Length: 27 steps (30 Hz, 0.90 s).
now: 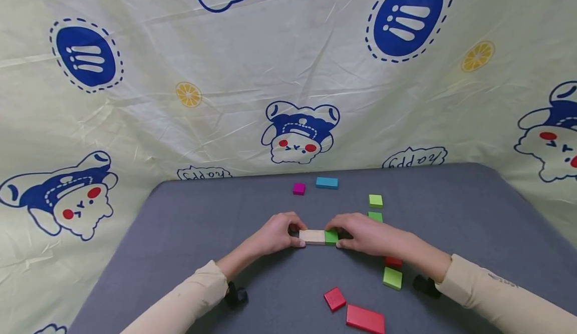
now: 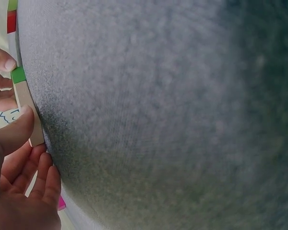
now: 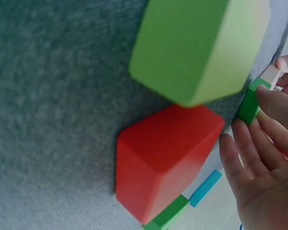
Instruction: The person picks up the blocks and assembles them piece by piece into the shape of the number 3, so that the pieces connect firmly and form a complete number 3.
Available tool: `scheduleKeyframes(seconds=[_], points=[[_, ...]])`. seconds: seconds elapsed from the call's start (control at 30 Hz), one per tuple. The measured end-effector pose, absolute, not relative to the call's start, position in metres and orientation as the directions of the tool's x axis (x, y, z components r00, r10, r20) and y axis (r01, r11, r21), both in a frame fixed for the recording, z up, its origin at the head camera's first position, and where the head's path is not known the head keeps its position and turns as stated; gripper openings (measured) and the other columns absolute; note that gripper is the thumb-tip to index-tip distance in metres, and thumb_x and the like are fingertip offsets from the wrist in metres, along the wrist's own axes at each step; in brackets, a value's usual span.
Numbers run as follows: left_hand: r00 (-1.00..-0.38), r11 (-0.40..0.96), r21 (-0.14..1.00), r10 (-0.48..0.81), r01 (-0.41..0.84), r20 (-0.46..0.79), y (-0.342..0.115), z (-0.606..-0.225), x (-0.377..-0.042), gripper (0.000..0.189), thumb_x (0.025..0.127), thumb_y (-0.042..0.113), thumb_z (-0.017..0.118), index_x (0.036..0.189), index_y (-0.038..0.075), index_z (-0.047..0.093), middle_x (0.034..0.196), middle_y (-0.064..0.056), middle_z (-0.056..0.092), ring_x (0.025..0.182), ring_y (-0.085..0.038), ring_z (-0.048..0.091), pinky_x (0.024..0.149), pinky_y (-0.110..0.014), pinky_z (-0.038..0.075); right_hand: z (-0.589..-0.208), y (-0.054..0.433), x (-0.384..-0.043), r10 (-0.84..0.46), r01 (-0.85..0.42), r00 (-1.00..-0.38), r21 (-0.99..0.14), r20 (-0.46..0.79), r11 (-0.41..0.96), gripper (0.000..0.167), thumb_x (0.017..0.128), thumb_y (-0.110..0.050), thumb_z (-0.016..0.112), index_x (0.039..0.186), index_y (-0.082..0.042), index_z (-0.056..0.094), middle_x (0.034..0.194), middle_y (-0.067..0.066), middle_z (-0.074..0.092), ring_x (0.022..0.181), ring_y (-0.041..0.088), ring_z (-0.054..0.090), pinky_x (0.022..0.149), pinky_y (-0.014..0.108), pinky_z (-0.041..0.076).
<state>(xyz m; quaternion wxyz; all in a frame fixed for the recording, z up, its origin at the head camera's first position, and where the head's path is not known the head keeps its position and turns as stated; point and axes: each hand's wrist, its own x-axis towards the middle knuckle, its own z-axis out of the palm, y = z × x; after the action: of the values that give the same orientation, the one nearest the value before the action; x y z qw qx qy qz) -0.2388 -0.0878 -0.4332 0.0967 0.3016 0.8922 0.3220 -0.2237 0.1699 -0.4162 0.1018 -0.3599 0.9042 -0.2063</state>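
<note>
In the middle of the table, a plain wooden block [image 1: 312,237] lies end to end with a green block [image 1: 331,238], the two touching. My left hand [image 1: 278,234] pinches the wooden block at its left end, thumb on the near side and fingers behind. From the other side, my right hand [image 1: 366,234] holds the green block between thumb and fingers. The left wrist view shows the left thumb against the wooden block [image 2: 25,96]. In the right wrist view the right thumb touches the green block [image 3: 249,106].
Near the right forearm lie a red block [image 1: 393,262] and a lime block [image 1: 392,278]. Closer to me are a red square block [image 1: 335,299] and a long red block [image 1: 365,319]. Farther back sit a magenta block [image 1: 299,189], a blue block [image 1: 326,183] and a light green block [image 1: 375,201].
</note>
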Motion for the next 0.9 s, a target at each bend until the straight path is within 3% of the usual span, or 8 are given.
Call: scheduleKeyframes(seconds=[0.33, 0.67, 0.9], points=[[-0.797, 0.609, 0.623, 0.602, 0.491, 0.039, -0.088, -0.434, -0.238, 0.022, 0.082, 0.013, 0.081, 0.102, 0.008, 0.074, 0.091, 0.005, 0.061, 0.083, -0.012, 0.056, 0.075, -0.024, 0.046, -0.419, 0.166, -0.227, -0.702, -0.622, -0.71, -0.423, -0.049, 0.659, 0.04, 0.089, -0.02, 0.075, 0.126, -0.015, 0.063, 0.118, -0.005, 0.06, 0.106, 0.015, 0.054, 0.094, 0.043, 0.047], [-0.798, 0.603, 0.637, 0.601, 0.479, 0.031, -0.086, -0.434, -0.236, 0.023, 0.082, 0.013, 0.081, 0.103, 0.008, 0.074, 0.092, 0.004, 0.062, 0.084, -0.012, 0.055, 0.076, -0.024, 0.046, -0.41, 0.181, -0.214, -0.649, -0.571, -0.761, -0.462, -0.013, 0.679, 0.045, 0.091, -0.025, 0.072, 0.132, -0.013, 0.06, 0.127, 0.0, 0.059, 0.118, 0.021, 0.053, 0.097, 0.048, 0.045], [-0.807, 0.604, 0.639, 0.589, 0.476, 0.045, -0.087, -0.435, -0.235, 0.023, 0.082, 0.012, 0.081, 0.103, 0.009, 0.074, 0.092, 0.004, 0.061, 0.085, -0.012, 0.054, 0.076, -0.024, 0.045, -0.408, 0.202, -0.2, -0.616, -0.545, -0.788, -0.482, 0.015, 0.686, 0.044, 0.092, -0.021, 0.071, 0.133, -0.012, 0.059, 0.127, 0.0, 0.059, 0.116, 0.02, 0.055, 0.095, 0.047, 0.046]])
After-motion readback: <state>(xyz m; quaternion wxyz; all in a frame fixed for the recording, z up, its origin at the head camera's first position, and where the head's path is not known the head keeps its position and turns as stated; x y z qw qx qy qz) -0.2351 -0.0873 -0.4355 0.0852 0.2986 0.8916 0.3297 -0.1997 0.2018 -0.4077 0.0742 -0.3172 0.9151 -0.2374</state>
